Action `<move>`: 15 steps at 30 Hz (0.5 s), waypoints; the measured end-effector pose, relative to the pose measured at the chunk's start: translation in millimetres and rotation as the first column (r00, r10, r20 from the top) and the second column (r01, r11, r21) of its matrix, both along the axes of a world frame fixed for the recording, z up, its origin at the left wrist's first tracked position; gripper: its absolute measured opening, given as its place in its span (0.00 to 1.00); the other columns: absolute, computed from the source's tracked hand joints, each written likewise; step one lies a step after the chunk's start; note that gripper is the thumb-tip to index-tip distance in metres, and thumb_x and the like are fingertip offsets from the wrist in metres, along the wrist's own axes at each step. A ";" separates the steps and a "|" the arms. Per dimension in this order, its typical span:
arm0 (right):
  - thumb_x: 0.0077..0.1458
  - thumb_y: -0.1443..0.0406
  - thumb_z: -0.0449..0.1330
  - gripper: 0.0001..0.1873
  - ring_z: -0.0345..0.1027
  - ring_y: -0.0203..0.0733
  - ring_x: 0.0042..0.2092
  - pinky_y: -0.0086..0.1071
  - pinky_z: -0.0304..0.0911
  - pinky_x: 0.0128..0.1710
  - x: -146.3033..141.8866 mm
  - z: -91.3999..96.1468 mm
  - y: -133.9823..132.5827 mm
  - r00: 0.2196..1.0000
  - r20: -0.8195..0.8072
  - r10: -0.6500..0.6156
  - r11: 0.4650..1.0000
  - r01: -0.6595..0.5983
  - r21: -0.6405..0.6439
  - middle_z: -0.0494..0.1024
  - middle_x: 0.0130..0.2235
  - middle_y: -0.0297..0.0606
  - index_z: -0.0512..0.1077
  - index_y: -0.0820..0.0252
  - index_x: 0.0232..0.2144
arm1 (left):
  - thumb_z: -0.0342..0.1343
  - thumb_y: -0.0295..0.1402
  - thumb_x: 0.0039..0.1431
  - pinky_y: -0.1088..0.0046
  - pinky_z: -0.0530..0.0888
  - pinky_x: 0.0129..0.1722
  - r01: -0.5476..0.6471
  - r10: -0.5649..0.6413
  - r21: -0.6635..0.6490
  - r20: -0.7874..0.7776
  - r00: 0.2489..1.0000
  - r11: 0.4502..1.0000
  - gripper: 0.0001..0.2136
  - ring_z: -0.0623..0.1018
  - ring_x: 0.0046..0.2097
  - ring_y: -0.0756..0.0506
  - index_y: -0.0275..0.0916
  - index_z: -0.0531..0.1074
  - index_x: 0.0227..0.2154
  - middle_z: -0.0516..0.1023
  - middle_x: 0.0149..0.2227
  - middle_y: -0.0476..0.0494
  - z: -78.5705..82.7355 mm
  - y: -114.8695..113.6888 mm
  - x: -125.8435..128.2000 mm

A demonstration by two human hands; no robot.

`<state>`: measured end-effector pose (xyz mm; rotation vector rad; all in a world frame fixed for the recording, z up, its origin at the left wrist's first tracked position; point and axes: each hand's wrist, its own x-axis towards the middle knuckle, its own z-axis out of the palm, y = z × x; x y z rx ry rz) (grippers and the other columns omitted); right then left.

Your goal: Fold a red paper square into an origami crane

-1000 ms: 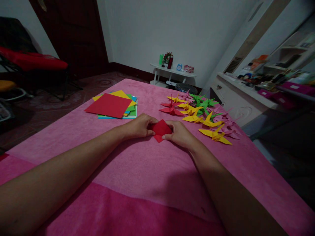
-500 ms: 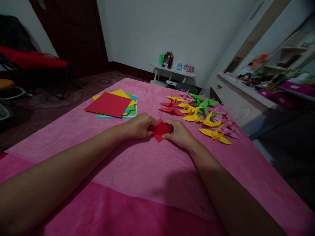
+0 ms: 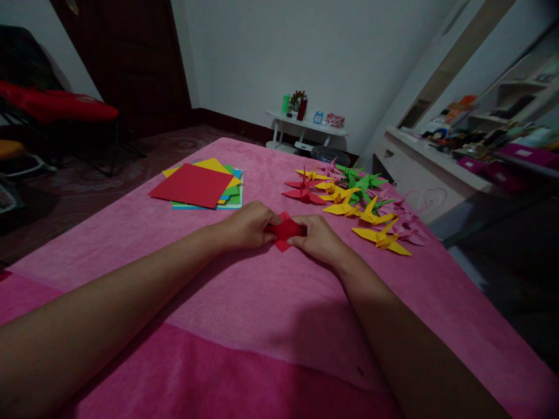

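A small folded piece of red origami paper (image 3: 286, 231) is held between my two hands over the middle of the pink-covered table. My left hand (image 3: 251, 225) pinches its left side, thumb nearest me. On the opposite side my right hand (image 3: 320, 235) grips the paper's right edge in the same way. Pointed corners show at the top and bottom; the side edges are covered by my fingers. Beyond my left hand lies a loose stack of coloured paper squares (image 3: 190, 185), a red sheet on top. Several folded paper cranes stand past my right hand, among them a yellow crane (image 3: 382, 237) and a red crane (image 3: 304, 192).
A pink cloth (image 3: 244, 308) covers the table. Green cranes (image 3: 362, 179) and pink cranes (image 3: 406, 220) crowd its right edge. Behind it stands a white shelf (image 3: 310, 123) with small items. A cluttered dresser (image 3: 437, 169) is at the right, a red-covered chair (image 3: 56, 107) at the left.
My left hand has shifted very slightly to the right, toward my right hand. Both hands keep hold of the red paper; the stack and cranes stay in place.
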<state>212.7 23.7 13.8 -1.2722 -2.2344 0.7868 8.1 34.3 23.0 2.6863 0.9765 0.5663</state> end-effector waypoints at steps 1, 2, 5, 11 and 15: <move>0.43 0.71 0.59 0.03 0.61 0.34 0.28 0.27 0.51 0.28 0.1 -0.1 0.2 1.000 0.008 -0.002 1.000 0.002 0.007 0.69 0.25 0.30 0.70 0.61 0.26 | 0.56 0.26 0.47 0.76 0.56 0.24 -0.011 0.011 -0.027 0.012 1.000 1.000 0.03 0.65 0.22 0.53 0.34 0.74 0.23 0.72 0.21 0.49 -1.3 0.3 -0.2; 0.43 0.71 0.58 0.03 0.61 0.34 0.28 0.27 0.51 0.28 0.1 0.2 0.2 1.000 0.019 -0.003 1.000 0.003 0.016 0.69 0.25 0.30 0.70 0.61 0.26 | 0.56 0.26 0.48 0.76 0.57 0.24 -0.018 0.019 -0.047 0.023 1.000 0.999 0.03 0.65 0.22 0.53 0.34 0.74 0.23 0.73 0.21 0.49 -2.6 0.3 -0.3; 0.43 0.72 0.58 0.04 0.61 0.34 0.28 0.27 0.51 0.28 -0.4 2.6 -1.3 0.999 0.051 -0.006 0.998 0.002 0.067 0.70 0.26 0.30 0.70 0.61 0.26 | 0.56 0.27 0.49 0.76 0.58 0.24 -0.022 0.025 -0.046 0.049 0.999 0.999 0.04 0.66 0.22 0.53 0.33 0.73 0.22 0.73 0.22 0.48 -5.9 -1.3 1.0; 0.45 0.70 0.60 0.08 0.62 0.36 0.30 0.29 0.51 0.31 -6.7 10.2 -10.4 0.991 0.131 -0.011 0.964 -0.024 0.266 0.73 0.28 0.32 0.70 0.58 0.31 | 0.56 0.28 0.49 0.75 0.58 0.25 -0.021 0.014 0.104 0.063 0.998 0.994 0.05 0.65 0.22 0.53 0.34 0.71 0.21 0.72 0.20 0.48 -9.4 -6.1 6.1; 0.48 0.71 0.58 0.08 0.64 0.39 0.32 0.31 0.53 0.34 -10.2 13.4 -13.5 0.974 0.227 -0.011 0.945 -0.065 0.322 0.75 0.30 0.35 0.70 0.59 0.34 | 0.55 0.29 0.50 0.75 0.59 0.26 -0.024 0.021 0.093 0.039 0.999 0.995 0.05 0.67 0.23 0.52 0.35 0.73 0.22 0.73 0.21 0.48 -8.0 -5.3 5.5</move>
